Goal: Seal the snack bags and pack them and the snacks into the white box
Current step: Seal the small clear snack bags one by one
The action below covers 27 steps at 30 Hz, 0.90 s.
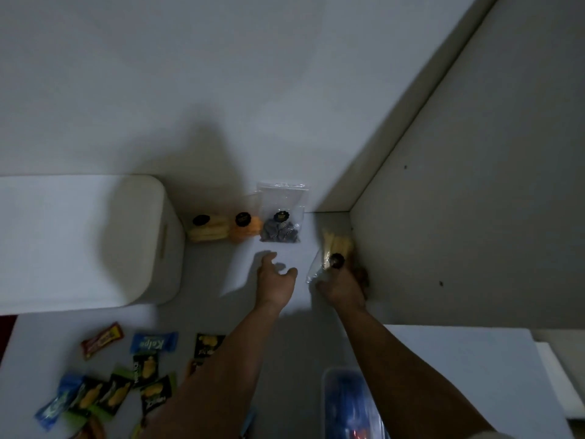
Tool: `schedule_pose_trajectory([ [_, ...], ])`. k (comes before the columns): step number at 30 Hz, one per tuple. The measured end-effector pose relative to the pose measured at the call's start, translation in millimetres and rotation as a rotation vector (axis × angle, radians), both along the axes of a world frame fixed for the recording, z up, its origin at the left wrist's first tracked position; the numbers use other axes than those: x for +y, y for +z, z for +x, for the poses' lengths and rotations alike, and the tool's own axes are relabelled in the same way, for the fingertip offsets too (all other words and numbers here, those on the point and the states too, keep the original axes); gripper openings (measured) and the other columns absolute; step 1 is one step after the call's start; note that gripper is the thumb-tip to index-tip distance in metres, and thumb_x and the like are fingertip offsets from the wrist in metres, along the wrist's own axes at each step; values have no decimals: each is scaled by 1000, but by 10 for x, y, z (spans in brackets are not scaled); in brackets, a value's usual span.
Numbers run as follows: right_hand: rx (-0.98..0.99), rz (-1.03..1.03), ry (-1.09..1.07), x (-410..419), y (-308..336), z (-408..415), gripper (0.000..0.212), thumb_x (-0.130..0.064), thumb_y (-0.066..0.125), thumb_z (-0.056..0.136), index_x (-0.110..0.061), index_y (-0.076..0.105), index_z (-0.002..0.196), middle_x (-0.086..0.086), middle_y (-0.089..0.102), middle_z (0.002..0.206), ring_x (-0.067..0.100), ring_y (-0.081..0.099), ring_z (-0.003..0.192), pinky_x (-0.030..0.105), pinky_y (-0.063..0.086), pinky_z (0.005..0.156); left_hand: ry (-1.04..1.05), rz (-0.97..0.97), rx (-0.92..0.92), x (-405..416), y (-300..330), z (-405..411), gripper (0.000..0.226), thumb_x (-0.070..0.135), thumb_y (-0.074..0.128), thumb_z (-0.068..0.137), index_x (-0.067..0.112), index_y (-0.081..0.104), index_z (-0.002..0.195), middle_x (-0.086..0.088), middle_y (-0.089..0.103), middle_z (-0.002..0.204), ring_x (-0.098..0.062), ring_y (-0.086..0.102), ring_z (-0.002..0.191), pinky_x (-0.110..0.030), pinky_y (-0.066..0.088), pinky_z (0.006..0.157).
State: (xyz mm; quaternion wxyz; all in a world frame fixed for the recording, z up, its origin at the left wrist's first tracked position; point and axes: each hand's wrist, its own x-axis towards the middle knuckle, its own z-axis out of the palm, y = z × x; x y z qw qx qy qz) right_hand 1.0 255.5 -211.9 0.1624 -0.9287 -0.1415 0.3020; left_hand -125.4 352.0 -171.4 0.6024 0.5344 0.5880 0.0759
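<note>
The right hand (pixel 343 288) is closing its grip on a clear bag of pale stick snacks (pixel 332 251) at three o'clock; the left hand (pixel 275 280), open and empty, is reaching toward it. Sealing seems underway: next, pinching its mouth shut. The white box (pixel 95 245) is sitting at nine o'clock on the counter (pixel 285 137).

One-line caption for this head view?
Right hand grips a clear bag of pale stick snacks; open left hand reaches toward the dark-snack bag.
</note>
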Motion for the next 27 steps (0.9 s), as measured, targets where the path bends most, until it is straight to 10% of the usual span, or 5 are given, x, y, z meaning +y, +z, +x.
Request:
schedule_pose_trajectory([
  [9,285,399,-244,-467,344,-232,6,1,70,89,4,75,90,10,69,83,22,63,84,16,45,56,-164,80,-23,-213,344,-514,33,21,70,91,22,62,123,-7,63,127,-23,63,111,-35,53,91],
  [16,518,584,-143,-717,1193,-389,9,-13,72,89,-9,70,82,12,67,81,21,64,78,37,52,76,-535,445,-12,-563,918,-704,21,28,76,85,23,64,101,1,62,107,-12,60,90,-14,40,67],
  [27,780,807,46,-944,1735,-1091,29,-44,75,87,-17,63,83,17,58,89,28,54,85,41,41,74,-609,517,-154,-977,1481,-1246,17,22,60,94,21,64,77,1,68,77,-5,59,65,-23,48,62],
])
